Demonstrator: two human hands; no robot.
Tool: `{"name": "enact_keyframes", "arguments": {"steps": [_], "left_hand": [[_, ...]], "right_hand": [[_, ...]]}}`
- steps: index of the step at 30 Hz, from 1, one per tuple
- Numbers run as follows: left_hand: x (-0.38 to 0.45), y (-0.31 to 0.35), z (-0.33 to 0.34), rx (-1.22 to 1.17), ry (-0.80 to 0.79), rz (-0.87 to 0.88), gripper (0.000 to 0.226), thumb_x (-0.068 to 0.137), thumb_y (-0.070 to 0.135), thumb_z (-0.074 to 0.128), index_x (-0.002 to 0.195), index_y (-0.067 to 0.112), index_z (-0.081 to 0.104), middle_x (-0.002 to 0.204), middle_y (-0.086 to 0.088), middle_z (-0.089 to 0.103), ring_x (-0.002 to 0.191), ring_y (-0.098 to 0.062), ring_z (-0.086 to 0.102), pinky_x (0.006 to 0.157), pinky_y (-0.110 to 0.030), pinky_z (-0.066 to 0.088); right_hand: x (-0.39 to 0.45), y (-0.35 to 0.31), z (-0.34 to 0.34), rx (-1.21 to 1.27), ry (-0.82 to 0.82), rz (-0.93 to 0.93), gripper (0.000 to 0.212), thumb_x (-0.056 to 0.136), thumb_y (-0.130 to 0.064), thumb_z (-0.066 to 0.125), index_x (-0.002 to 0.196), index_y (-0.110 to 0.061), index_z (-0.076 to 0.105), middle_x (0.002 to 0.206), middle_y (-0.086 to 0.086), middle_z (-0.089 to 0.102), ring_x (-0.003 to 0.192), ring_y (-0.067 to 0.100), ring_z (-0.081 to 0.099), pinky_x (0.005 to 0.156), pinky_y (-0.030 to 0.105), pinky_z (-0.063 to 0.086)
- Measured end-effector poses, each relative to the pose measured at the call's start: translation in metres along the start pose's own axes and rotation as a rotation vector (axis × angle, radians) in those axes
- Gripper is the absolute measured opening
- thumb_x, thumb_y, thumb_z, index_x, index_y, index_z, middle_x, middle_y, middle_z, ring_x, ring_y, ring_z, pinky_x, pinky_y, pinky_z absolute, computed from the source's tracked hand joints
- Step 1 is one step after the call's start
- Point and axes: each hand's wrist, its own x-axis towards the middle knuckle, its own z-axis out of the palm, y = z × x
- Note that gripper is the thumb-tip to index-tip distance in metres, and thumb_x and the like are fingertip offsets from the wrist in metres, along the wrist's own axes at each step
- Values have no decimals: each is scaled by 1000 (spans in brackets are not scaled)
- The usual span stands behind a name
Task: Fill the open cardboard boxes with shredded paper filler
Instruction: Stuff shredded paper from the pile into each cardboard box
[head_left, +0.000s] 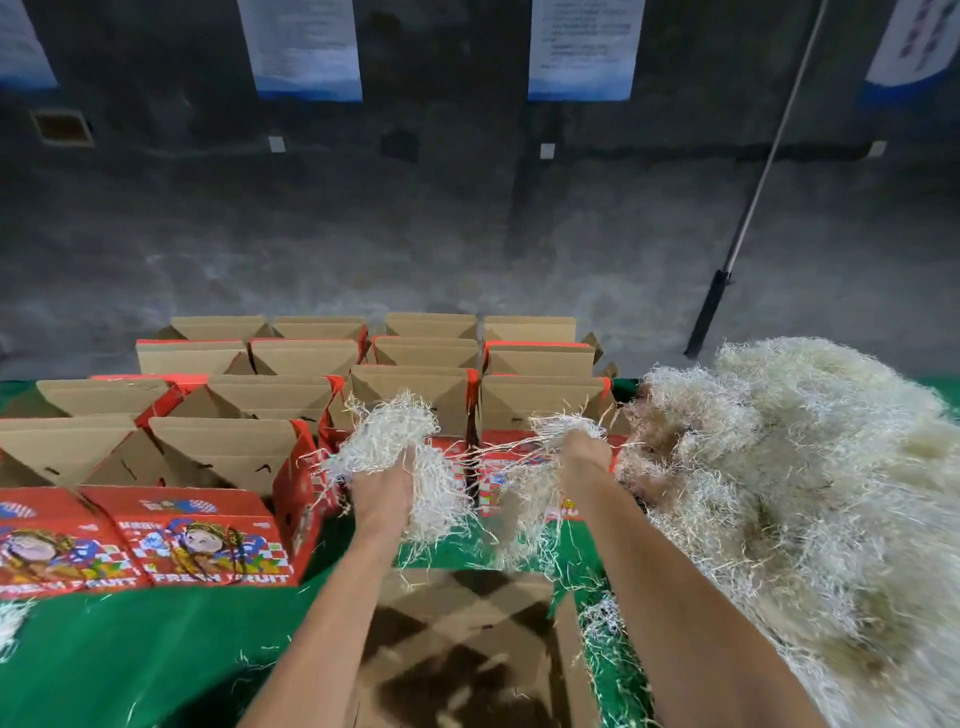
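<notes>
My left hand (383, 486) grips a thick clump of pale shredded paper (387, 441) held up in the air above the green table. My right hand (584, 457) grips a thinner bunch of shreds (524, 499) that trails down; loose strands stretch between the two hands. A large pile of shredded paper (810, 483) lies on the right side of the table. Directly below my forearms stands an open cardboard box (462, 649), blurred, its inside brown. Rows of open red fruit boxes (223, 457) with raised brown flaps stand to the left and behind my hands.
The table has a green cover (135, 654) with stray shreds on it. A small tuft of filler (8, 623) lies at the left edge. A long pole with a black handle (711, 312) leans against the grey wall behind. Paper notices hang on that wall.
</notes>
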Motion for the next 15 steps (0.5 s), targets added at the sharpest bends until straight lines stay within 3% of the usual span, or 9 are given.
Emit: {"name": "enact_keyframes", "arguments": {"steps": [2, 4, 7, 10, 12, 15], "left_hand": [[10, -7, -1, -46, 17, -27, 58, 96, 43, 61, 52, 20, 33, 40, 8, 25, 37, -12, 22, 54, -27, 28], [16, -16, 0, -17, 16, -49, 55, 96, 38, 62, 53, 18, 34, 40, 7, 25, 41, -14, 21, 58, -31, 32], [16, -24, 14, 71, -11, -59, 51, 97, 25, 60, 54, 17, 36, 38, 7, 25, 42, -14, 23, 57, -31, 33], [7, -26, 41, 119, -45, -55, 53, 96, 41, 61, 55, 16, 38, 36, 8, 28, 39, -14, 26, 58, -30, 38], [1, -31, 61, 141, -57, -58, 53, 94, 47, 61, 56, 16, 41, 35, 8, 31, 36, -13, 29, 56, -30, 39], [-8, -41, 91, 213, -53, -38, 54, 93, 51, 61, 56, 14, 45, 34, 7, 36, 36, -14, 38, 51, -27, 35]], "right_hand": [[8, 8, -14, 229, -36, 36, 40, 96, -10, 52, 135, 1, 53, 125, 18, 62, 97, 24, 63, 60, 25, 50], [14, 16, -28, 390, 8, 136, 38, 95, -10, 50, 130, 5, 53, 113, 18, 63, 91, 24, 61, 67, 30, 53], [23, 23, -43, 372, 119, 165, 28, 100, -16, 44, 121, 1, 49, 107, 15, 59, 95, 26, 59, 75, 27, 51], [35, 17, -69, 414, 179, 70, 42, 98, -9, 45, 136, 7, 42, 95, 9, 55, 84, 18, 55, 67, 25, 46], [44, 12, -94, 373, 219, -22, 56, 97, -3, 45, 149, 6, 28, 87, 5, 53, 71, 12, 51, 56, 21, 42], [54, 12, -135, 234, 285, -140, 66, 94, 3, 47, 154, 2, 19, 106, 8, 58, 74, 10, 51, 50, 19, 40]]}}
